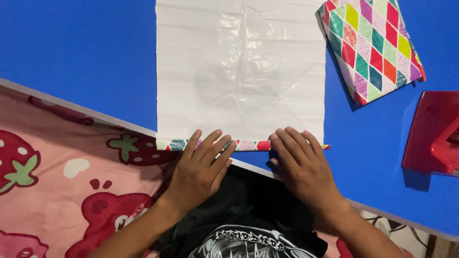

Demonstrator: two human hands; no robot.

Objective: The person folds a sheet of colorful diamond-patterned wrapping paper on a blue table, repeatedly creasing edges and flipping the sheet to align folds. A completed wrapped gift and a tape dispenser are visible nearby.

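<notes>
Our fingers [209, 146] are lying flat and spread, both the left hand [197, 171] and the right hand [303, 167] pressing down on the rolled near edge [249, 145] of the wrapping paper sheet [236, 65], gripping nothing. The sheet is lying white side up on the blue table [76, 48]. Farther right are resting a wrapped parcel [373, 40] and what seems a red tape dispenser [442, 134].

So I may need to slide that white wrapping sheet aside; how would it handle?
The wrapping sheet looks thin, creased, probably floppy and light. Its rolled near edge, pressed by both hands, would likely uncurl or roll.
</notes>
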